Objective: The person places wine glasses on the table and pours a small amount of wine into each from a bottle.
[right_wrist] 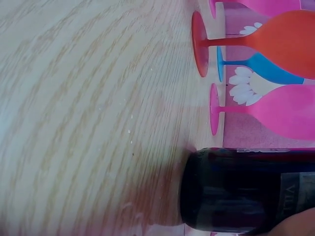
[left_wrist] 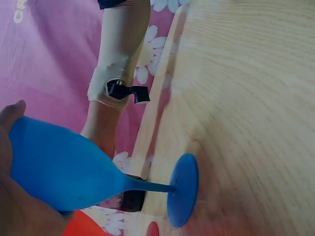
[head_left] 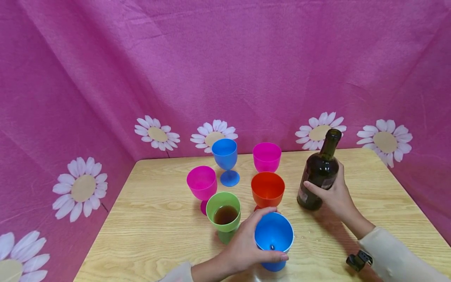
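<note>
Bottle (head_left: 317, 170) is grasped by the right grip (head_left: 337, 196). Left grip (head_left: 246, 244) holds the nearest blue goblet (head_left: 274, 229), just beside a green goblet (head_left: 221, 199) containing brown liquid (head_left: 225, 215).

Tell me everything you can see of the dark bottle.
The dark bottle is greenish-brown and glossy, apparently glass, with a rounded shoulder, a narrower, more see-through neck and an uncapped mouth. A label with faint, partly hidden letters shows on its body. It is roughly upright, to the right of the orange goblet. The right hand grips it around the body. Whether its base touches the table, and how full it is, I cannot tell.
</note>
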{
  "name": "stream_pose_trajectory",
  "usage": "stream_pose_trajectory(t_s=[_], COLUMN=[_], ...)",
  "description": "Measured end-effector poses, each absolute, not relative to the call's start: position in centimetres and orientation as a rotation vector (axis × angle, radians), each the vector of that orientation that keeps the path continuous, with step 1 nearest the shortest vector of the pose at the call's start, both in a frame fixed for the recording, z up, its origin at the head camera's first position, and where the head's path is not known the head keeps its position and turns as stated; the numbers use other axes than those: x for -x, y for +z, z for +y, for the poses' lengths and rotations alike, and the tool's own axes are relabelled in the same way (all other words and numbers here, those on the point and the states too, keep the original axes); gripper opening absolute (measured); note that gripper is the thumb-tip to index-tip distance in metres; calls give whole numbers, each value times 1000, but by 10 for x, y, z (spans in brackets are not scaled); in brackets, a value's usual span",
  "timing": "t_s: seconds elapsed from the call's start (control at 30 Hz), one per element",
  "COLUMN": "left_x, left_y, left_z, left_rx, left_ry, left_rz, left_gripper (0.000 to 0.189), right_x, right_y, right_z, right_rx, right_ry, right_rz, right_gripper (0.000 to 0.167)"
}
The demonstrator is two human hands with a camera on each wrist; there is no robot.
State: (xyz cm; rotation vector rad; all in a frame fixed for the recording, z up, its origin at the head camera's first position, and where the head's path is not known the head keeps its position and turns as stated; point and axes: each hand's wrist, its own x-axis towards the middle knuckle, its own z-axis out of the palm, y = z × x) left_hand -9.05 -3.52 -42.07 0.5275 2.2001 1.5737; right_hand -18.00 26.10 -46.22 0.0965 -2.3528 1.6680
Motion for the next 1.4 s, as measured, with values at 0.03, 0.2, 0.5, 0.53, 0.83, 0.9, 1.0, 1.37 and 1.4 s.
stream_pose_trajectory(t_s=[0.03, 0.2, 0.5, 0.53, 0.83, 0.9, 1.0, 1.37, 1.4], left_x=[90, 89, 89, 89, 90, 91, 91, 90, 90], left_y=[-422, -425, -426, -425, -425, -424, -424, -423, -424], left_z=[-35, -35, -35, -34, -35, -35, -35, -35, -35], left_rx=[-523, -502, -511, -513, -519, -520, -516, -495, -497], left_ry=[1589, 1615, 1623, 1621, 1618, 1617, 1615, 1611, 1611], left_rz=[2191, 2174, 2150, 2149, 2156, 2157, 2161, 2170, 2170], left_gripper=[82, 80, 78, 77, 77, 77, 77, 80, 80], right_x=[180, 179, 174, 174, 163, 161, 158, 147, 146], right_y=[-462, -461, -458, -458, -458, -458, -458, -451, -450], right_z=[261, 261, 262, 262, 263, 264, 265, 268, 269], right_rx=[-96, -88, -136, -150, -298, -332, -389, -598, -618], right_ry=[1670, 1692, 1627, 1610, 1424, 1393, 1327, 1055, 1037], right_rz=[-2353, -2353, -2388, -2394, -2445, -2433, -2408, -2389, -2385], right_gripper=[104, 105, 107, 108, 110, 111, 113, 114, 107])
